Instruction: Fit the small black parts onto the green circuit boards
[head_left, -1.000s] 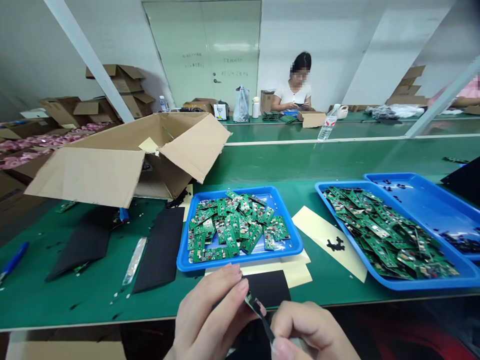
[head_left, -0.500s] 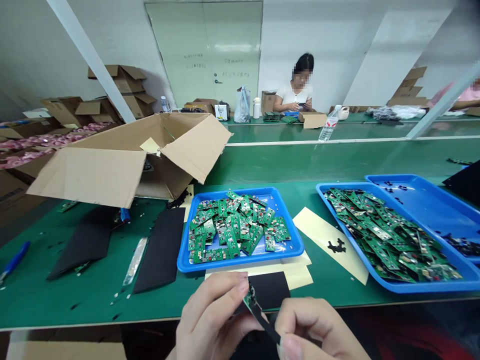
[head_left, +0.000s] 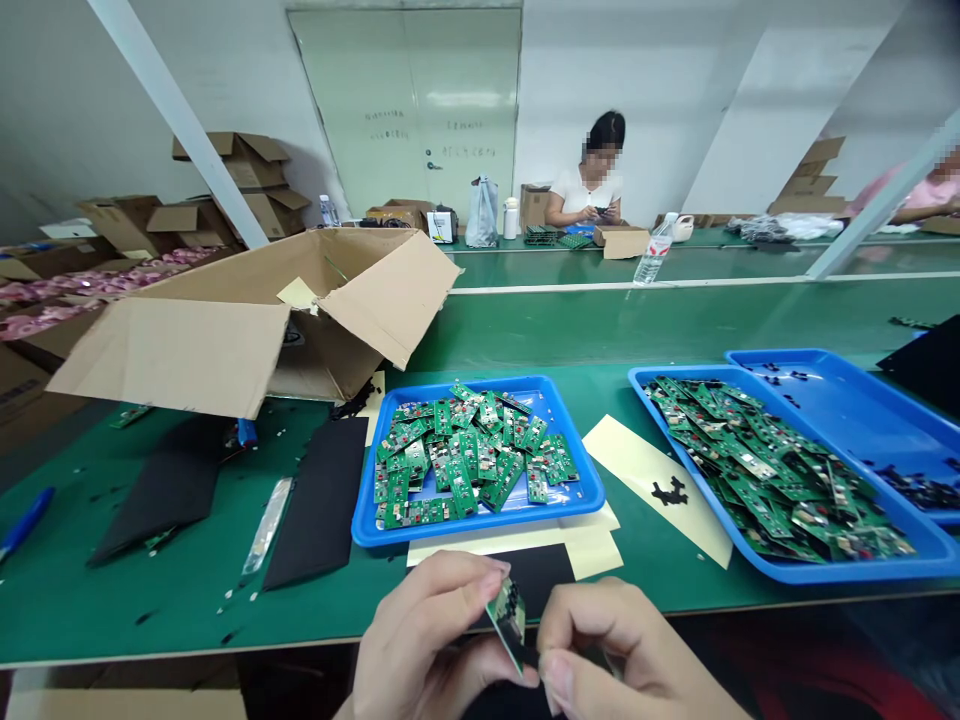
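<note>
My left hand (head_left: 424, 635) is closed on a small green circuit board (head_left: 496, 622), gripping it tilted between thumb and fingers. Black parts show along the board's face. At its lower end is a piece of black strip (head_left: 528, 656), and the pinched fingers of my right hand (head_left: 611, 650) hold it against the board; its far end is hidden in them. Just beyond my hands stands a blue tray (head_left: 364, 525) with many loose green boards. A flat black sheet (head_left: 551, 563) lies between that tray and my hands.
A second blue tray (head_left: 795, 574) heaped with boards and a third tray (head_left: 862, 380) with small black pieces stand right. Cream paper (head_left: 622, 450) carries black scraps. An open carton (head_left: 180, 335), black sheets (head_left: 319, 500) and blue-handled pliers (head_left: 28, 520) are left. A co-worker sits opposite.
The board has turned to show more of its face. My right fingers have come closer to its lower end, and less of the black strip shows between hand and board.
</note>
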